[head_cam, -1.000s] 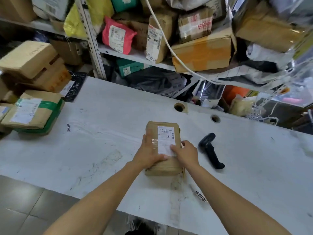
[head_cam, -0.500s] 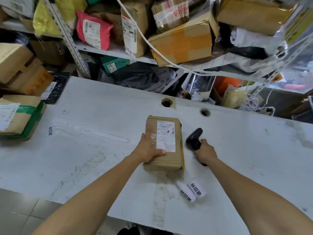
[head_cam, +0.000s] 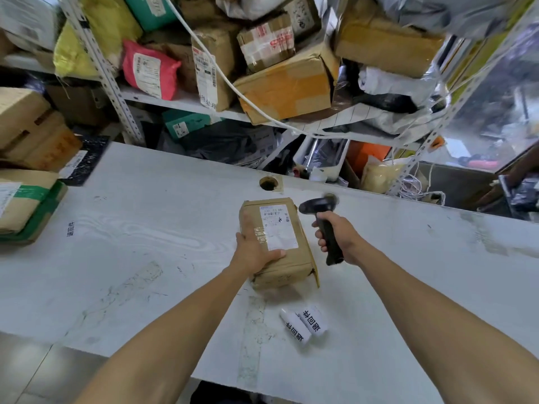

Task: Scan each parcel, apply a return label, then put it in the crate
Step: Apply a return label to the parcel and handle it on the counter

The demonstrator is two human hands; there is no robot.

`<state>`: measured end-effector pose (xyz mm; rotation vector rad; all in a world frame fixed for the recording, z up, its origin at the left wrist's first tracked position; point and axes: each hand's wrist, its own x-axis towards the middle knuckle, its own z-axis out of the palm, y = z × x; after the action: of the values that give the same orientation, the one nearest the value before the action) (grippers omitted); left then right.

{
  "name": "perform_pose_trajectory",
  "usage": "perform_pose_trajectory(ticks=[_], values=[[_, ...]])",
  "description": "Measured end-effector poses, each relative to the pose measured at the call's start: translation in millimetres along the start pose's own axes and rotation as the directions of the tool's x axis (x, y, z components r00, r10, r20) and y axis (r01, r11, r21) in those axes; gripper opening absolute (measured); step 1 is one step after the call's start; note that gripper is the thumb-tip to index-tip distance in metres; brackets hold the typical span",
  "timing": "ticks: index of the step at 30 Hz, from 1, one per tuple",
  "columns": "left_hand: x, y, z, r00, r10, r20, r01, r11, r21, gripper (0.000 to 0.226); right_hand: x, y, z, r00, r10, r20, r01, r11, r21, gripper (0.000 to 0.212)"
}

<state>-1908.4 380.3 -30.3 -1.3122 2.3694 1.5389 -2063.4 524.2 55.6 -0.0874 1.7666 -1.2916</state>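
Head view. Brown cardboard parcel [head_cam: 277, 243] lies on the white table [head_cam: 145, 228], shipping label [head_cam: 278, 227] face up. Left hand [head_cam: 253, 250] grips the parcel's left edge, thumb across the near end of the label. Right hand [head_cam: 339, 236], just right of the parcel, is wrapped round the handle of a black barcode scanner [head_cam: 323, 225], head raised and turned toward the label.

Step in hand, by my reading: the scan. To do it well, tilt the scanner head down at the barcode rows on the label's far half, keep the left thumb off the print, and hold the parcel flat so the glossy tape beside the label throws no glare.

Two rolled return labels [head_cam: 304, 326] lie nearer the body than both hands.

Hard to make out: the scanner head is blurred, no beam visible; label print too small to read. No crate identifiable.
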Motion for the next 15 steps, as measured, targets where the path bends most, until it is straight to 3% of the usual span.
perform_pose_trajectory(ticks=[5,15], values=[[-5.0,3.8,0.4,0.999,-0.013,-0.037,0.013,1.0,-0.009,0.139,-26.2,-22.6,13.6,0.977,0.06,0.206,-0.059,0.998,-0.009,0.037],[-6.8,5.2,0.6,0.999,-0.025,-0.037,0.026,1.0,0.01,0.119,-35.1,-33.1,30.4,0.966,0.009,0.259,-0.013,1.0,0.014,0.036]])
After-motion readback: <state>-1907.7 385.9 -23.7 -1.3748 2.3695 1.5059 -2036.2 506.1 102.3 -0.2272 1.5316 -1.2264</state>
